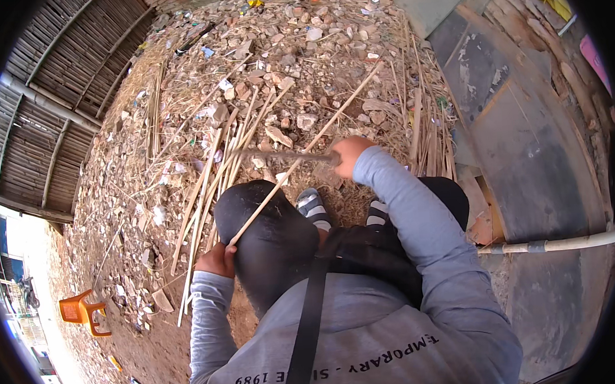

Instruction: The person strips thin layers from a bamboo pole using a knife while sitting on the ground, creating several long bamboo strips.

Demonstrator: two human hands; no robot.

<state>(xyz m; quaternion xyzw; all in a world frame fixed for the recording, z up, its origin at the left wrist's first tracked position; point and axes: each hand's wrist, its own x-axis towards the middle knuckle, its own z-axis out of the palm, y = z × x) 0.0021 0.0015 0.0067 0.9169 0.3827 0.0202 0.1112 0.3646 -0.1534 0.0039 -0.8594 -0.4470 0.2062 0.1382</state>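
Observation:
My left hand is closed round the near end of a long bamboo strip, beside my left knee. The strip slants over that knee and away to the far right. My right hand grips a dark, long-bladed knife, which points left and lies across the strip. Motion blurs the blade, so I cannot tell whether it touches the strip. Just left of my knee, several pale split bamboo strips lie in a loose bundle on the ground.
Rubble and dry litter cover the ground. More strips lie right of my right hand. Dark boards and a pale pole flank my right side. A woven bamboo wall stands far left, an orange plastic chair at lower left.

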